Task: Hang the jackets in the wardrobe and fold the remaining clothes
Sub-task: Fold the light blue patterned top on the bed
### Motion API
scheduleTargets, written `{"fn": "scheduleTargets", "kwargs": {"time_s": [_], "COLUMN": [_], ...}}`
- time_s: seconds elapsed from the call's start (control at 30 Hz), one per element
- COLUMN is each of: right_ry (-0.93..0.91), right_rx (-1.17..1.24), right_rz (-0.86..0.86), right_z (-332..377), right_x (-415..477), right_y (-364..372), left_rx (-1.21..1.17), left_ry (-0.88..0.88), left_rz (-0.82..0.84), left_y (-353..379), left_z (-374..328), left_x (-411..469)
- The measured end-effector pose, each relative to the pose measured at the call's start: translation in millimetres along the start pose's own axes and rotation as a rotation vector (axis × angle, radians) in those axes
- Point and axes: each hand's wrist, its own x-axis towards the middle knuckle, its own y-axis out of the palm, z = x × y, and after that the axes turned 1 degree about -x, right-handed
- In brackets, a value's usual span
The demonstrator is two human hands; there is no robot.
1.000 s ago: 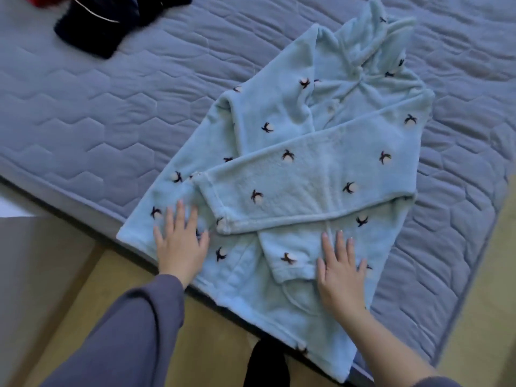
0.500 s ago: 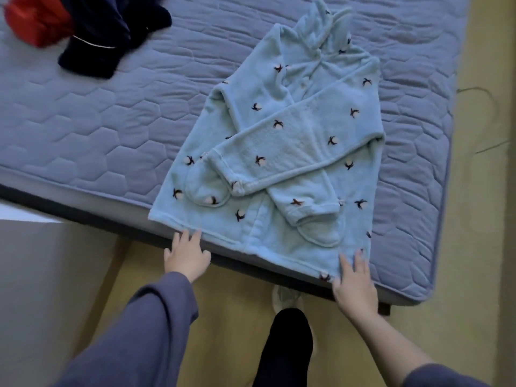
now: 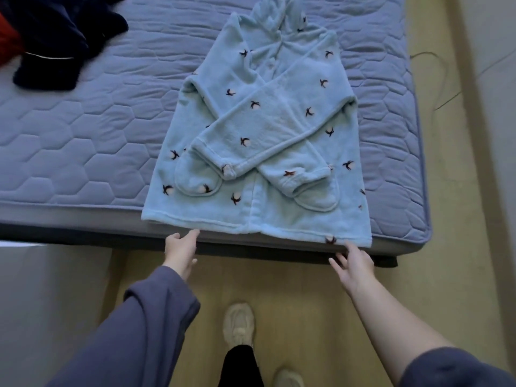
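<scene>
Above bare floor [image 3: 307, 289], the left hand [image 3: 181, 248] and right hand [image 3: 354, 262] reach with fingers straight and loose, holding nothing, tips at the hem of the pale blue fleece top [image 3: 279, 121]. It lies flat, sleeves crossed, hem along the near edge of the mattress [image 3: 83, 141], whose open surface runs left to dark clothes [image 3: 55, 43] far back.

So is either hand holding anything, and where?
Nothing gripped: left hand and right hand are open, fingertips at the bottom hem of the fleece pajama top.
</scene>
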Motion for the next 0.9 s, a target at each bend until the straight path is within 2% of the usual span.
{"fn": "scheduleTargets", "kwargs": {"time_s": [0.1,0.23,0.33,0.5,0.63,0.77,0.9], "right_ry": [0.034,0.048,0.066,0.081,0.047,0.017,-0.081], "right_rx": [0.083,0.036,0.060,0.125,0.346,0.353,0.373], "right_rz": [-0.040,-0.137,-0.121,-0.094,-0.039,0.041,0.000], "right_z": [1.1,0.9,2.4,5.4,7.8,5.9,11.2], "right_x": [9.3,11.1,11.2,3.9,8.8,15.9,16.0], "right_y": [11.8,16.7,22.0,36.4,38.2,34.6,23.3], "left_rx": [-0.279,-0.452,-0.605,-0.540,-0.551,-0.465,-0.429], "left_ry": [-0.022,-0.051,-0.090,-0.128,-0.069,-0.019,0.022], "left_rz": [-0.046,-0.161,-0.045,0.186,0.251,0.186,0.085], "left_y": [-3.4,-18.7,-26.8,-27.2,-17.7,-14.2,-27.5], "left_z": [-13.1,-24.9,-30.7,-40.7,-43.9,-41.0,-28.1], "left_x": [33.2,55.8,59.3,61.5,58.1,59.4,55.3]}}
